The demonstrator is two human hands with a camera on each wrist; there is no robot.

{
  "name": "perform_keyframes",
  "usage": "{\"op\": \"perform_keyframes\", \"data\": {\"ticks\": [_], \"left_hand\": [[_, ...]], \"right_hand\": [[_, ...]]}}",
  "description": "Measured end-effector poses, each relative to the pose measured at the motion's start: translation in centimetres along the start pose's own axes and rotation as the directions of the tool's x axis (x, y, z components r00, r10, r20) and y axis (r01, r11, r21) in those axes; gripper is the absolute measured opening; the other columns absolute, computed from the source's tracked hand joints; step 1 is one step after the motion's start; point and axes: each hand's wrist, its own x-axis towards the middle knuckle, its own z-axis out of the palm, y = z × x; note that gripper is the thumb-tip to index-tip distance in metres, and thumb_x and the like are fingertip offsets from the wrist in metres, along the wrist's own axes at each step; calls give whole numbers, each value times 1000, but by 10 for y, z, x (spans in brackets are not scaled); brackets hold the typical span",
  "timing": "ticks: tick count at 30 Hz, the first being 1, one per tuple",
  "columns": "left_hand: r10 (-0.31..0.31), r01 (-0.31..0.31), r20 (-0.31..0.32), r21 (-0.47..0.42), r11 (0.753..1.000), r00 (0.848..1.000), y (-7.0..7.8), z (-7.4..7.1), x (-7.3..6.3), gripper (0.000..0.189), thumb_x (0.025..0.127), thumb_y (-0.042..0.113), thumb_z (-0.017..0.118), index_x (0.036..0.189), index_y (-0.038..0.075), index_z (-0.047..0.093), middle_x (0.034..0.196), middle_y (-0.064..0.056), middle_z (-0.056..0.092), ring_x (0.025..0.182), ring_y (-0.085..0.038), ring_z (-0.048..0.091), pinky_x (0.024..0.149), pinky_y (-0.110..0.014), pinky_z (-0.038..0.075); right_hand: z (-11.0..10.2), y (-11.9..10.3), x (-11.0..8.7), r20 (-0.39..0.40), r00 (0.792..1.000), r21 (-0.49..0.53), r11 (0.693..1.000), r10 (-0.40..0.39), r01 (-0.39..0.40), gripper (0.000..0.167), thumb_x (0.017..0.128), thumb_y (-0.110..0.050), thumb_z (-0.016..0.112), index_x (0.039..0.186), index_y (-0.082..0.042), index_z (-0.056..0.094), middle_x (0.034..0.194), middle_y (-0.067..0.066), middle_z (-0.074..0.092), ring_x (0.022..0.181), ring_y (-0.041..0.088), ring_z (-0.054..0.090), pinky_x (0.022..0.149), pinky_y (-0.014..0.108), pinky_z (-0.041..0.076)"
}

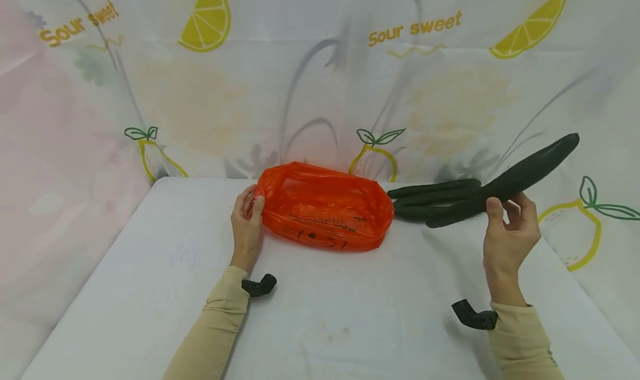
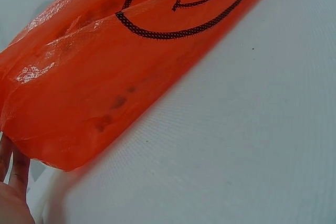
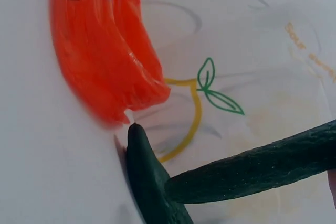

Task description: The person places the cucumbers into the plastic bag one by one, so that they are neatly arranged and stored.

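Note:
A long dark green cucumber (image 1: 520,171) is raised at a slant in my right hand (image 1: 510,233), which grips it near its middle with thumb in front. Its lower left end overlaps other cucumbers (image 1: 435,188) lying at the table's back edge. In the right wrist view the held cucumber (image 3: 252,166) crosses in front of a lying one (image 3: 144,177). My left hand (image 1: 247,219) pinches the left end of an orange-red plastic bag (image 1: 325,202), whose mouth gapes open. A printed smiling face shows on the bag (image 2: 105,61) in the left wrist view.
The white table (image 1: 345,313) holds the bag and cucumbers near its back edge. Behind it hangs a white cloth (image 1: 310,80) printed with lemons and lettering. A black wrist camera (image 1: 260,285) sits on the left sleeve, another (image 1: 475,316) on the right.

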Motion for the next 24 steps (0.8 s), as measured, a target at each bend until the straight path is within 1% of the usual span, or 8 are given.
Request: {"op": "perform_keyframes", "data": {"ticks": [2, 5, 11, 15, 21, 24], "left_hand": [[6, -6, 3, 15, 1000, 1000, 0, 0, 0, 48, 96, 22, 53, 140, 5, 42, 141, -10, 49, 127, -20, 48, 99, -12, 40], [14, -14, 10, 28, 999, 1000, 0, 0, 1, 48, 96, 22, 53, 140, 6, 43, 142, -8, 49, 129, -19, 47, 100, -13, 40], [22, -22, 4, 38, 999, 1000, 0, 0, 2, 47, 96, 22, 53, 139, 5, 44, 141, -8, 49, 130, -17, 46, 103, -14, 38], [11, -12, 13, 60, 998, 1000, 1, -1, 1, 47, 97, 22, 53, 140, 5, 43, 143, -8, 47, 131, -18, 45, 103, -14, 37], [16, -16, -2, 71, 997, 1000, 2, -2, 0, 46, 97, 20, 53, 139, 5, 45, 142, -9, 48, 129, -21, 47, 99, -10, 39], [15, -15, 11, 66, 998, 1000, 2, 0, 1, 46, 97, 21, 53, 139, 6, 45, 142, -9, 48, 130, -21, 46, 99, -11, 39]], "right_hand": [[1, 2, 0, -8, 1000, 62, 998, 18, -17, 37, 76, 9, 70, 112, 8, 61, 98, 10, 60, 85, 17, 60, 72, 21, 54], [5, 0, -1, -3, 999, 110, 993, 38, -38, 35, 79, 8, 68, 113, 8, 60, 98, 11, 59, 81, 17, 62, 71, 23, 56], [14, -4, -4, 30, 996, 215, 973, 84, -89, 31, 83, 7, 64, 114, 9, 58, 99, 13, 59, 83, 20, 63, 74, 27, 57], [21, -5, -7, 35, 995, 243, 965, 93, -99, 29, 85, 6, 62, 113, 9, 58, 99, 13, 59, 83, 21, 64, 74, 28, 57], [29, -5, -12, 57, 993, 222, 968, 106, -116, 27, 87, 3, 62, 112, 9, 58, 97, 11, 57, 84, 19, 66, 75, 29, 57], [33, -5, -13, 65, 993, 218, 969, 101, -113, 27, 87, 2, 61, 113, 9, 58, 96, 11, 56, 84, 19, 65, 75, 29, 57]]}}
